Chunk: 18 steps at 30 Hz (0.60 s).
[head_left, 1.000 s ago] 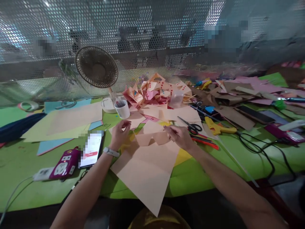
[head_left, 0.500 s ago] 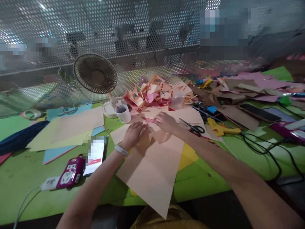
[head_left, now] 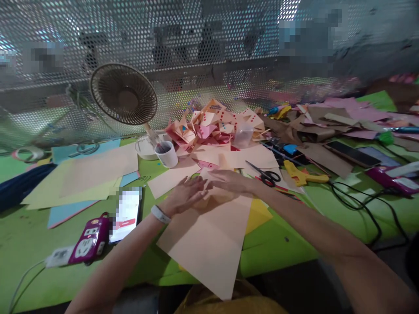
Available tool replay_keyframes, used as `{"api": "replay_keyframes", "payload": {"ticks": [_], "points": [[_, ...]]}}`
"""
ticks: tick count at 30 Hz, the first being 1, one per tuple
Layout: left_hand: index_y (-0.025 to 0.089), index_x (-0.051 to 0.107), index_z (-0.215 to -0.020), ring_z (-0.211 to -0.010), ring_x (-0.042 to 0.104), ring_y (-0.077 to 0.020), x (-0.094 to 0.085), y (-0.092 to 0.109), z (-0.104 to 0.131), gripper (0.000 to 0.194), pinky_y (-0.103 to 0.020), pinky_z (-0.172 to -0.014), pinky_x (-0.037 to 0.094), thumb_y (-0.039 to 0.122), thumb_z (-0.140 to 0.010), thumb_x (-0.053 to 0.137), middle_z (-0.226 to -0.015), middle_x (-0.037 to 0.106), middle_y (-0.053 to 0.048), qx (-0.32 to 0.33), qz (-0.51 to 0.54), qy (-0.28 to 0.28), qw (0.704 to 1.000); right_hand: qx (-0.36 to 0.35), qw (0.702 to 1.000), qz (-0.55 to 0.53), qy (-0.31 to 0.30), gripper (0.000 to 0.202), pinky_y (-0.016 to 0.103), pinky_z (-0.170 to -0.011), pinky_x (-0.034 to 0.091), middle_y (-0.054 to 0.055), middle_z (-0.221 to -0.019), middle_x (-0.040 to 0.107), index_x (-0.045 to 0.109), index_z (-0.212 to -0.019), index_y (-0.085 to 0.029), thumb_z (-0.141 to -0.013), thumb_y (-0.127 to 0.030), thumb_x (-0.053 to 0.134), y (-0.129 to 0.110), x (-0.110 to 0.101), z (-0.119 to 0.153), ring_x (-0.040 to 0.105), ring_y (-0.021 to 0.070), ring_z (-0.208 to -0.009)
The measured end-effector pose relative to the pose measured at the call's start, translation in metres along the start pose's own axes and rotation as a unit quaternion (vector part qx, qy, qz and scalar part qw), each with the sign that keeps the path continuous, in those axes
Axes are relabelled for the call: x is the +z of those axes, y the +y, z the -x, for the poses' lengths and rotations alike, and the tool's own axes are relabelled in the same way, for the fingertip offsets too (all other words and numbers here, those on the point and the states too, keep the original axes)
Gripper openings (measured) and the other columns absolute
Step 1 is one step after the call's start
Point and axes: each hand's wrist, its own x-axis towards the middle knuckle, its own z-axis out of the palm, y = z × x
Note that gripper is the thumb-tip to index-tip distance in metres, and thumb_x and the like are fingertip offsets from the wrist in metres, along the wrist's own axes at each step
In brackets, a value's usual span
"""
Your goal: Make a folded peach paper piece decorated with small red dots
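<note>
A large sheet of peach paper lies aslant in front of me, its near corner hanging past the table edge. My left hand, with a white band at the wrist, rests palm down on the paper with its fingers stretched out. Beside it my right hand also lies flat, fingers extended, the fingertips of both hands close together. A small pink piece of paper with markings shows just beyond my fingers. What lies under the palms is hidden. Yellow paper sticks out beneath the peach sheet.
Scissors and a yellow glue gun lie to the right. Behind are a white cup, a fan and a heap of folded paper. A phone and a purple power strip sit at left.
Both hands have come nearer to me, away from the pink piece. My right fingers, bent at the pink piece before, now lie flat and straight.
</note>
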Motion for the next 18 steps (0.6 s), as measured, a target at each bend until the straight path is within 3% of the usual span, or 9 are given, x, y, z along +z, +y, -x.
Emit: {"api": "replay_keyframes", "payload": {"ticks": [2, 5, 8, 11, 14, 18], "points": [[0.025, 0.054, -0.141, -0.141, 0.043, -0.0300, 0.003, 0.003, 0.000, 0.065, -0.054, -0.120, 0.022, 0.067, -0.096, 0.032, -0.146, 0.054, -0.012, 0.029, -0.070, -0.006, 0.997, -0.011, 0.999, 0.012, -0.048, 0.075, 0.046, -0.121, 0.019, 0.013, -0.159, 0.033, 0.040, -0.152, -0.016, -0.097, -0.066, 0.035, 0.000, 0.008, 0.010, 0.028, 0.0289, -0.149], [0.023, 0.058, -0.137, -0.137, 0.048, -0.0314, 0.002, 0.004, -0.001, 0.066, -0.051, -0.117, 0.030, 0.067, -0.094, 0.035, -0.141, 0.058, -0.014, 0.088, -0.093, -0.010, 0.992, 0.003, 0.997, 0.042, -0.070, 0.083, 0.053, -0.123, 0.008, 0.014, -0.163, 0.021, 0.029, -0.156, -0.013, -0.096, -0.070, 0.029, -0.006, 0.018, 0.028, 0.016, 0.0306, -0.152], [0.025, 0.058, -0.137, -0.137, 0.049, -0.0285, -0.004, -0.004, -0.006, 0.059, -0.047, -0.116, 0.034, 0.059, -0.100, 0.029, -0.143, 0.058, -0.010, 0.123, -0.063, -0.017, 0.990, 0.022, 0.996, 0.054, -0.072, 0.084, 0.055, -0.121, 0.007, 0.014, -0.164, 0.019, 0.026, -0.157, -0.016, -0.095, -0.072, 0.027, -0.018, 0.020, 0.045, 0.014, 0.0312, -0.153], [0.023, 0.056, -0.140, -0.141, 0.042, -0.0301, -0.006, -0.020, -0.012, 0.059, -0.053, -0.120, 0.024, 0.056, -0.101, 0.027, -0.146, 0.054, -0.012, 0.066, -0.092, 0.030, 0.993, 0.012, 0.996, 0.048, -0.073, 0.075, 0.053, -0.120, 0.015, 0.010, -0.162, 0.028, 0.035, -0.155, -0.025, -0.096, -0.071, 0.029, -0.029, 0.016, 0.059, 0.019, 0.0310, -0.151], [0.023, 0.059, -0.137, -0.143, 0.038, -0.0325, 0.000, -0.035, -0.016, 0.057, -0.055, -0.121, 0.019, 0.058, -0.098, 0.037, -0.151, 0.048, -0.013, 0.019, -0.146, 0.061, 0.987, -0.002, 0.997, 0.031, -0.072, 0.065, 0.053, -0.118, 0.021, 0.005, -0.158, 0.037, 0.042, -0.151, -0.032, -0.097, -0.067, 0.031, -0.035, 0.010, 0.065, 0.028, 0.0319, -0.148], [0.029, 0.058, -0.138, -0.147, 0.030, -0.0330, 0.013, -0.042, -0.017, 0.057, -0.053, -0.122, 0.017, 0.062, -0.092, 0.050, -0.156, 0.042, -0.008, -0.011, -0.179, 0.108, 0.978, 0.024, 0.999, -0.006, -0.031, 0.064, 0.050, -0.116, 0.025, 0.005, -0.155, 0.043, 0.048, -0.148, -0.030, -0.099, -0.066, 0.027, -0.030, 0.005, 0.054, 0.037, 0.0317, -0.144]]}}
